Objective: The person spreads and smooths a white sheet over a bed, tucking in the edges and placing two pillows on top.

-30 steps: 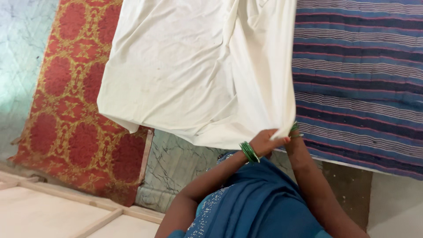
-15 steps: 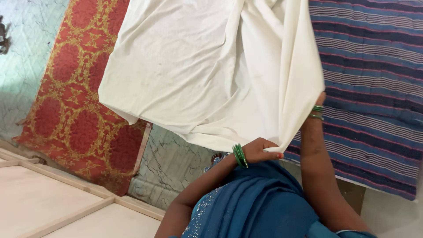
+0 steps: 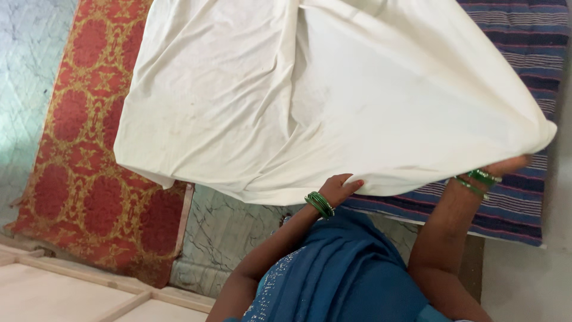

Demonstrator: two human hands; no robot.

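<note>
Sheet: our cream cotton bedsheet [image 3: 333,101], creased and billowing, spreads above the striped blue mattress [image 3: 524,65].
Left hand [image 3: 342,188]: fingers pinch its near hem.
Right hand [image 3: 506,164]: grips the right corner.
Left side: red-gold patterned rug [image 3: 77,155] on marble.

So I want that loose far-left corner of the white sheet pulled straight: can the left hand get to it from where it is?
Probably not without letting go: the left hand grips the white sheet at its near edge, and the loose corner hangs well off to the side over the red carpet.

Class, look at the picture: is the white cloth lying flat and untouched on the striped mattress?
No: both the left hand and right hand grip the near edge of the white cloth, lifting it above the striped mattress.
</note>
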